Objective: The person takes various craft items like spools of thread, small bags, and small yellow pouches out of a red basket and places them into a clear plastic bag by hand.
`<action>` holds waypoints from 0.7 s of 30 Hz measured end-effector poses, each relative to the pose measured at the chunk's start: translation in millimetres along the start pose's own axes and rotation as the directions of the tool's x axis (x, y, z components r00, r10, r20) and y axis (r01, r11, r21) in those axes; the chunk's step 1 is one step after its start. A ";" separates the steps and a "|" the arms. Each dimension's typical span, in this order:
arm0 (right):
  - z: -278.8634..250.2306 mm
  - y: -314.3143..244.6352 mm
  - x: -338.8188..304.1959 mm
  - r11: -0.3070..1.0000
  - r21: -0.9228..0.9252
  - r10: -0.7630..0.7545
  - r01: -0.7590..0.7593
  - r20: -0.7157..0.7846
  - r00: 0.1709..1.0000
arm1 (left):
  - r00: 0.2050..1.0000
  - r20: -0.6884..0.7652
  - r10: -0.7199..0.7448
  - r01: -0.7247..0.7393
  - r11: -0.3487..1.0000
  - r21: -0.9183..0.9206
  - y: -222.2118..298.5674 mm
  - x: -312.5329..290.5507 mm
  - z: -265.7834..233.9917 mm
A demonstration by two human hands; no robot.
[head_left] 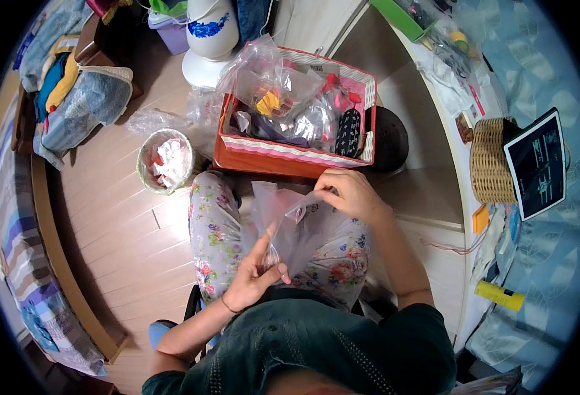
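Observation:
A clear, frosted plastic bag (290,230) spreads over my lap, above flower-patterned trousers (214,230). My right hand (349,193) pinches the upper right edge of the bag between thumb and fingers. On the lower left side of the bag, my left hand (255,275) has its index finger stretched along the plastic and its thumb held apart. The film creases beside that index finger. Something pale pink shows through the bag's upper part, too blurred to name. The other fingers of the left hand are partly hidden.
Just beyond my knees stands a red-rimmed basket (296,148) of plastic-wrapped items. A waste bin (146,181) with crumpled tissue sits left of it. To the right, a tablet (537,164) leans on a wicker basket (491,161), near a yellow tube (500,295). A bed (46,263) lines the left.

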State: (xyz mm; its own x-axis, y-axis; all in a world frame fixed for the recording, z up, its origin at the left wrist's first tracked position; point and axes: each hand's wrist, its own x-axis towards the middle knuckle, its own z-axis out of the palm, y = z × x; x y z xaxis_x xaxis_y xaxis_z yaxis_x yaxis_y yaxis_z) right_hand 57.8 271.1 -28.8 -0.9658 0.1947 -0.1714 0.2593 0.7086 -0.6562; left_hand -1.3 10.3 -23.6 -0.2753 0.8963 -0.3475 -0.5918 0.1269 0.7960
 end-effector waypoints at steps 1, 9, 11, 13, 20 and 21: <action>-6.9 -1.5 5.5 0.996 0.053 -0.081 0.075 0.123 0.989 | 1.000 0.012 0.003 -0.003 1.000 0.005 -0.9 0.5 -0.2; -34.8 2.3 154.5 0.984 0.033 -0.163 0.174 -0.207 0.965 | 0.998 0.055 -0.012 0.011 1.000 0.024 -7.1 3.2 -1.0; -14.4 6.9 194.8 0.958 -0.209 -0.262 0.196 -0.367 0.892 | 0.999 0.044 -0.019 0.021 0.999 -0.048 -6.3 3.9 -0.4; -2.3 8.6 217.2 0.881 -0.397 -0.425 0.257 -0.425 0.799 | 0.997 0.065 -0.040 0.042 0.999 -0.031 -4.9 4.2 -1.3; -25.0 16.7 262.1 0.657 -0.721 -0.293 0.220 0.025 0.956 | 0.988 0.114 -0.106 0.106 0.994 0.002 0.0 9.0 -7.4; -26.6 26.3 260.9 0.698 -0.677 -0.334 0.231 -0.023 0.942 | 0.988 0.110 -0.108 0.109 0.994 -0.003 0.4 8.3 -7.6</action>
State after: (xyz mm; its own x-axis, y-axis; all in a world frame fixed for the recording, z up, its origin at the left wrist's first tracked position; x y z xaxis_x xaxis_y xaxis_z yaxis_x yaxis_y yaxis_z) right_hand -187.2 358.5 -71.2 -0.9965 -0.0376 0.0745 -0.0377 0.9993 -0.0001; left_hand -9.6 14.6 -30.0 -0.1242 0.9187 -0.3749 -0.6206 0.2229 0.7518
